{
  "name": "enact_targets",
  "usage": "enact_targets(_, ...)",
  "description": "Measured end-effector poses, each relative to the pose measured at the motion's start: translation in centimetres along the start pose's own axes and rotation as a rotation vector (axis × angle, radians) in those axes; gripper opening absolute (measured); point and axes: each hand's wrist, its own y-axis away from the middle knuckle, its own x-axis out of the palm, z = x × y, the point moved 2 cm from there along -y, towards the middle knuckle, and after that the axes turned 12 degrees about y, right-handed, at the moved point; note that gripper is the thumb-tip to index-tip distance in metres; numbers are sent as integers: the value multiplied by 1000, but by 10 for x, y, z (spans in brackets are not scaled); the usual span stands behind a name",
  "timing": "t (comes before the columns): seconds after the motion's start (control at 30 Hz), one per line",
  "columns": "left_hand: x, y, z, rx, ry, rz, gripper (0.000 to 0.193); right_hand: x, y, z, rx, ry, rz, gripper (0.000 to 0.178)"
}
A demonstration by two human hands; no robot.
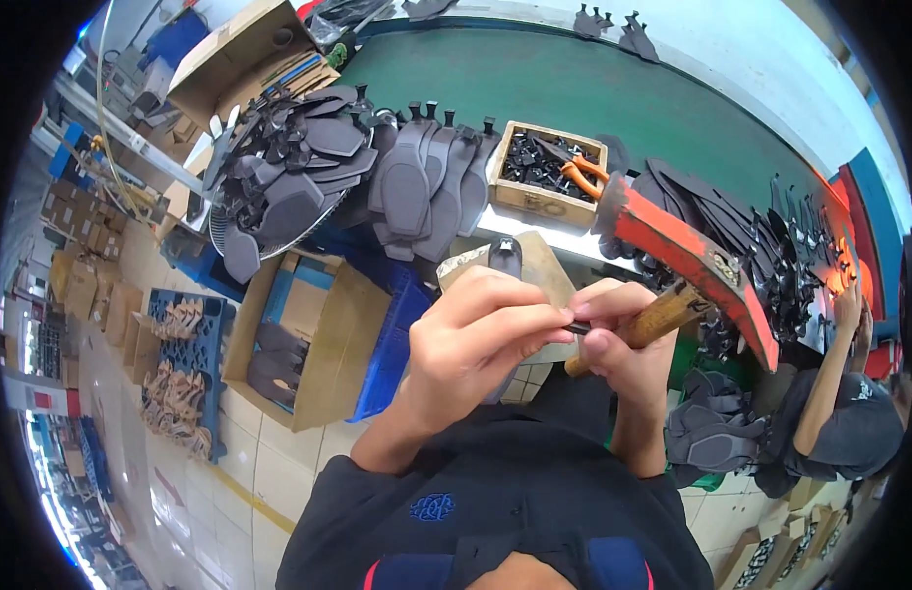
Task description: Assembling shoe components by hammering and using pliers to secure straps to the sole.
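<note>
A small black piece [577, 327] is being pinched at centre between the left hand [476, 344] fingers; the hammer [687, 265], at three o'clock, is being clamped by the right hand [628, 354]. Striking appears not yet done.

a shoe workshop: piled dark sole pieces [299, 167] beside a green conveyor belt [574, 88].

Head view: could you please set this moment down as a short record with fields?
left hand: pinches a small dark piece at its fingertips
right hand: grips the wooden handle of a hammer with a red head, also touching the piece
in front: wooden box of small black parts with orange-handled pliers
left of box: row of grey sole pieces
far right: another person's arm
</note>
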Motion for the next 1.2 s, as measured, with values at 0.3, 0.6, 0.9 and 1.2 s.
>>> enact_targets(0.3, 3, 37, 172, -387, -69, -14, 45, -24, -61, -81, -80, 704, -28, 18)
enact_targets(0.6, 12, 67, 173, -675, 152, -128, 31, -27, -71, -129, -15, 830, 152, 20)
enact_targets(0.9, 25, 80, 166, -710, 273, -211, 27, -31, -61, -141, -63, 788, 181, 22)
enact_targets(1.2, 22, 77, 158, -755, 259, -158, 26, -37, -51, -133, -214, 930, 256, 38)
